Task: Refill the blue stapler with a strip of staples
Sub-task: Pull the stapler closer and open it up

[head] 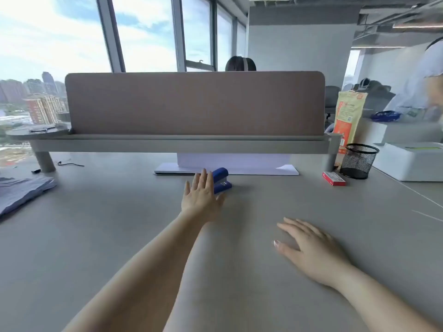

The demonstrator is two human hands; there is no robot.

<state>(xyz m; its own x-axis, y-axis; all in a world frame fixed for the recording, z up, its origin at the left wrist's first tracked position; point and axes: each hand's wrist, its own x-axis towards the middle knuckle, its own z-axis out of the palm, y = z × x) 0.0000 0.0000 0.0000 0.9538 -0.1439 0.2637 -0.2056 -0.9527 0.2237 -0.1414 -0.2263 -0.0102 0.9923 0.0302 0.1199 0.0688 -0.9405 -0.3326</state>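
Right hand [309, 248] flat on desk [119, 224], left hand [201, 195] fingers spread beside blue stapler [221, 179]

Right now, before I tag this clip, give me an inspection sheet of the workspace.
Surface: grey desk, mostly bare in front of the person.
Job's things: blue stapler on the desk, closed; small red box, possibly staples, lying apart to its right.
Clutter: black mesh pen cup, white paper sheets under the divider, folded grey-blue cloth at left, orange bag.
Grippers: left hand open, reaching at the stapler, not yet gripping; right hand open, flat on the desk.
Cables: thin black cable by the shelf leg.
Surroundings: windows behind; one person behind the divider, another at far right.
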